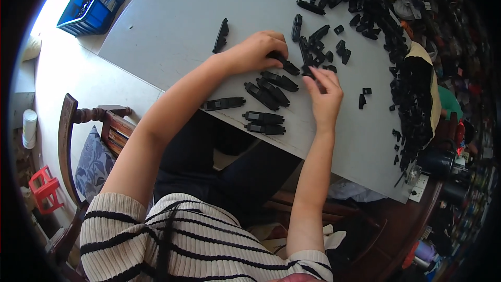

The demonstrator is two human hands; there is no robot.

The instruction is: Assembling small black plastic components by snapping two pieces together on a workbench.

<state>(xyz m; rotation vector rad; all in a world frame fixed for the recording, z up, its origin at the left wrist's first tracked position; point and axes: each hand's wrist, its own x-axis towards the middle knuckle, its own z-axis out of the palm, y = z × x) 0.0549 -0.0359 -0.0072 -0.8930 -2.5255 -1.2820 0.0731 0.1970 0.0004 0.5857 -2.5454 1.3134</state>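
My left hand (261, 51) is closed around a long black plastic part (288, 66), whose end points right toward my other hand. Between the thumb and fingertips of my right hand (325, 94) is a small black plastic piece (308, 71), partly hidden by the fingers. The two parts are close together; I cannot tell whether they touch. Just below my hands lie several similar long black parts (264, 117), near the table's front edge. Another long part (224, 103) lies left of these, and a narrow one (221, 35) is beyond my left forearm.
Loose black pieces (318, 47) lie beyond my hands on the grey table (172, 18). A large heap of them (365, 0) runs along the far right side. On the floor are a blue crate (99, 8) and a red stool (44, 189); a wooden chair (70, 125) stands at left.
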